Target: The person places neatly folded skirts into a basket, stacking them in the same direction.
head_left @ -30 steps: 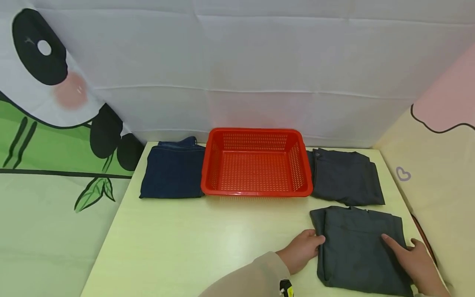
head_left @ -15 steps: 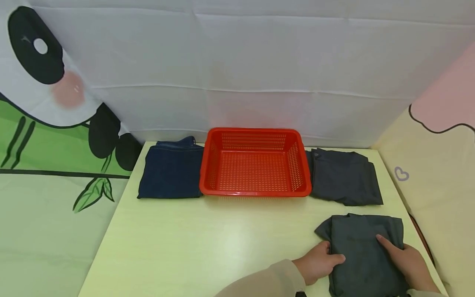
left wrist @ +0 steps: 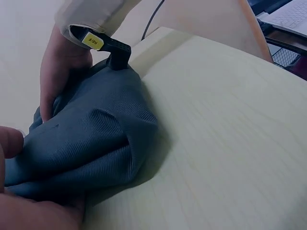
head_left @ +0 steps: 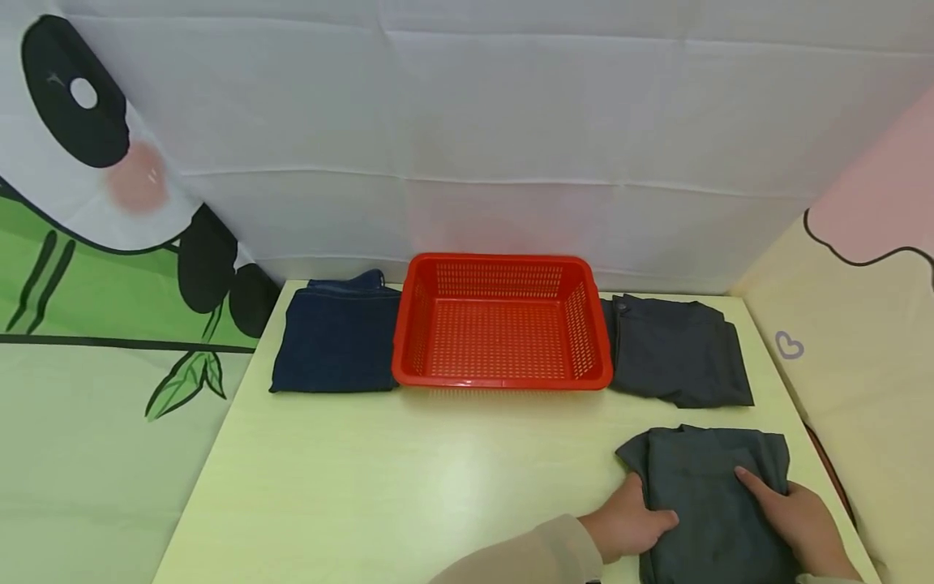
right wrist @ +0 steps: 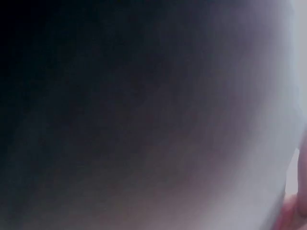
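A folded pair of dark green-grey trousers (head_left: pixel 711 503) lies at the near right of the table, a corner sticking out at its upper left. My left hand (head_left: pixel 631 519) grips the left edge, thumb on top and the other fingers partly hidden under the cloth. From the right side, my right hand (head_left: pixel 801 519) holds the bundle, its thumb lying across the top. In the left wrist view, the bulging end of the trousers (left wrist: pixel 96 134) shows between the two hands. Blurred dark cloth (right wrist: pixel 144 105) fills most of the right wrist view.
A red plastic basket (head_left: pixel 503 337) stands at the back middle. Folded blue jeans (head_left: pixel 339 341) lie to its left, folded dark grey trousers (head_left: pixel 682 353) to its right. A cloth-covered wall (head_left: pixel 511 122) rises behind the pale table (head_left: pixel 365 487).
Both hands have drawn the green-grey trousers slightly nearer, and the left hand has moved right, bringing the left edge inward. The bundle looks narrower. In the last half second there is little motion.
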The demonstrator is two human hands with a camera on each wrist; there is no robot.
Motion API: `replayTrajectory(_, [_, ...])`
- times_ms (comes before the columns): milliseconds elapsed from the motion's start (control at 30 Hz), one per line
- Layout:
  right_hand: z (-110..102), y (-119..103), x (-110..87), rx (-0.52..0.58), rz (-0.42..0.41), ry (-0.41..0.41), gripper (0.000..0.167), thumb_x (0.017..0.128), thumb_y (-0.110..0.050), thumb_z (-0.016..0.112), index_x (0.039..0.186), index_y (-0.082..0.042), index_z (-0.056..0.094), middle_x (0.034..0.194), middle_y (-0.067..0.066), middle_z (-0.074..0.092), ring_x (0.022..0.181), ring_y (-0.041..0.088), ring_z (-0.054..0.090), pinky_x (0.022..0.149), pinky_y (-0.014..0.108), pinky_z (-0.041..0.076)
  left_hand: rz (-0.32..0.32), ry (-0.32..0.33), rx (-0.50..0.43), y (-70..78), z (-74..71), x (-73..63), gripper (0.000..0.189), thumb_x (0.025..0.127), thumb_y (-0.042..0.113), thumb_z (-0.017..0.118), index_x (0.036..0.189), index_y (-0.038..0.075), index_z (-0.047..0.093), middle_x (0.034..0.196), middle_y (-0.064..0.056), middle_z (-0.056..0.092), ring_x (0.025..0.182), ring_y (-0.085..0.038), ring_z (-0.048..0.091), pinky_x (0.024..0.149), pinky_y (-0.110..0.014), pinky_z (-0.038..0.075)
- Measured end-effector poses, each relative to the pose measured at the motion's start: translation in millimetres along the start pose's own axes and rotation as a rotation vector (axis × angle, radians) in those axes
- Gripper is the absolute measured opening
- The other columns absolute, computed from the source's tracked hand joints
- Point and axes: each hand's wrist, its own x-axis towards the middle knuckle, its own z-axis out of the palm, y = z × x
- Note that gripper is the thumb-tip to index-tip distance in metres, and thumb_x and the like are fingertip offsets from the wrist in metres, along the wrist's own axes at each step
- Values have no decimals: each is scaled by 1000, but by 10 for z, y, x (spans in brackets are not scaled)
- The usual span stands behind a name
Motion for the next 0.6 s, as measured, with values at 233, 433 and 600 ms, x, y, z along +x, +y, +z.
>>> replayTrajectory(233, [45,-51,-33,43,-18,-36,111,93,-79,47,128,27,42,98,33,63,78,33,66,65,50,56,12,23,-42,-46,-20,13,79,93,23,77,155,-2,33,156,-14,41,144,-33,40,115,-52,36])
replayTrajectory(433, [97,-122,-76,117,-8,-102,113,94,-78,46,134,27,38,107,37,61,83,33,68,70,50,58,26,54,-24,-63,-43,18,79,91,25,79,152,-1,37,150,-11,47,139,-30,46,113,-50,39])
replayTrajectory(600, [137,-186,-116,174,0,-166,112,96,-77,44,139,26,34,115,37,59,89,32,68,75,50,57,40,54,-24,-46,-110,-26,77,91,24,78,152,0,36,149,-10,48,137,-29,47,112,-50,40])
